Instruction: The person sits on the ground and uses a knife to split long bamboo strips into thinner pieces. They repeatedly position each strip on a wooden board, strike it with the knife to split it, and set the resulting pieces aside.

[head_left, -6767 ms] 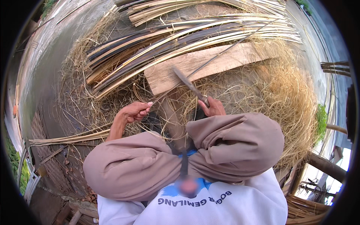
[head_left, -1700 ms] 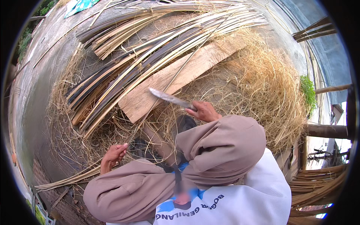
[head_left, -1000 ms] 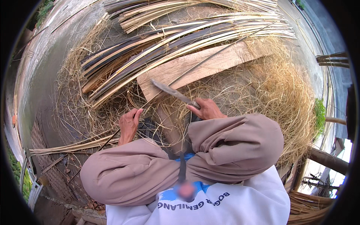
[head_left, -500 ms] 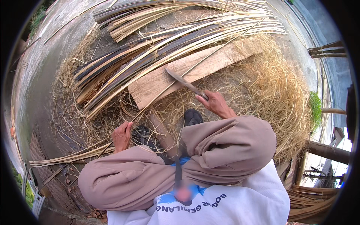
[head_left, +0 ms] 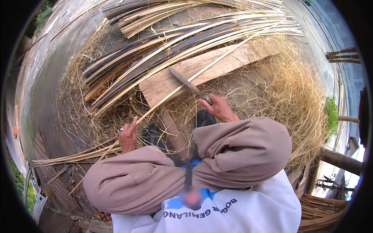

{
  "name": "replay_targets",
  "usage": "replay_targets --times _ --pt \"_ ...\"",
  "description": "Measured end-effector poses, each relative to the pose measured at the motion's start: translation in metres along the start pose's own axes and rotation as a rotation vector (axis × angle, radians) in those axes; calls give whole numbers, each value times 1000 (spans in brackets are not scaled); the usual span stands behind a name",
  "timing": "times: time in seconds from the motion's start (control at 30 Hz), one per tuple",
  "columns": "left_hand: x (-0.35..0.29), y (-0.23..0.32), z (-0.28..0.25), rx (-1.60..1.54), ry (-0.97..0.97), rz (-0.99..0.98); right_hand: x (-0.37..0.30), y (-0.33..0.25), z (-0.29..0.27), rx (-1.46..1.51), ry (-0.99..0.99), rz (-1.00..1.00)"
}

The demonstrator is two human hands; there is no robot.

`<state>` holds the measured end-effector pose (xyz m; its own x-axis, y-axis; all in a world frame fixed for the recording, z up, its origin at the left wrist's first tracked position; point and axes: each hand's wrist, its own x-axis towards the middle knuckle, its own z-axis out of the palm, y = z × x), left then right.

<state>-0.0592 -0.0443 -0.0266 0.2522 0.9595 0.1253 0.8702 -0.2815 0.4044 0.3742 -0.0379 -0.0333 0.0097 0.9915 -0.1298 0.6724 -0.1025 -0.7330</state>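
A long, thin bamboo strip (head_left: 164,100) runs slantwise across a flat wooden board (head_left: 157,86), its pale side up. Near its lower end, my left hand (head_left: 128,136) is closed on the strip, with one finger stretched along it and a ring showing. The same strip seems to continue past the hand toward the lower left. My right hand (head_left: 220,108) grips a knife (head_left: 184,80) by its handle. The blade crosses over the strip above the board; whether it touches the strip I cannot tell.
Bundles of split bamboo strips (head_left: 155,54) lie beyond the board. Curled shavings (head_left: 279,93) heap up on the right and around my feet. Several finished-looking thin strips (head_left: 74,157) rest at left. A round pole (head_left: 173,134) lies between my shoes.
The strip shows its pale side now, where a darker side showed before. My left hand's fingers have shifted on it. The knife stays over the board in nearly the same place.
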Motion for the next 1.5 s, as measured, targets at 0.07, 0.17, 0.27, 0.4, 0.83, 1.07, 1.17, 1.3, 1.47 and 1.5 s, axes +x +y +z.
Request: replay_targets --times 0.07,0.17,0.27,0.4,0.83,1.07,1.17,1.3,1.47,1.5 --pt "28 23 9 -2 -63 45 -36 -44 35 -243 -39 -271" --pt "17 -11 -1 -85 -49 95 -22 -6 16 -219 96 -255" --pt "7 -13 -4 -33 -59 61 26 71 -74 -193 278 210" --pt "12 -5 15 -11 -67 35 33 79 -107 -171 416 367" --pt "-41 -85 -39 -394 -123 -127 23 161 -183 -192 643 510" --pt "28 30 -11 -244 -145 -236 -14 19 -11 -75 92 80" --pt "24 28 -2 -100 -39 -87 -40 -35 29 -191 77 -243" --pt "-5 -2 3 -118 -1 -78 14 53 -59 -227 202 156" --pt "10 24 10 -170 -15 -68 37 59 -104 -192 298 354" --pt "6 20 5 -166 -43 -85 30 33 -79 -191 151 273"
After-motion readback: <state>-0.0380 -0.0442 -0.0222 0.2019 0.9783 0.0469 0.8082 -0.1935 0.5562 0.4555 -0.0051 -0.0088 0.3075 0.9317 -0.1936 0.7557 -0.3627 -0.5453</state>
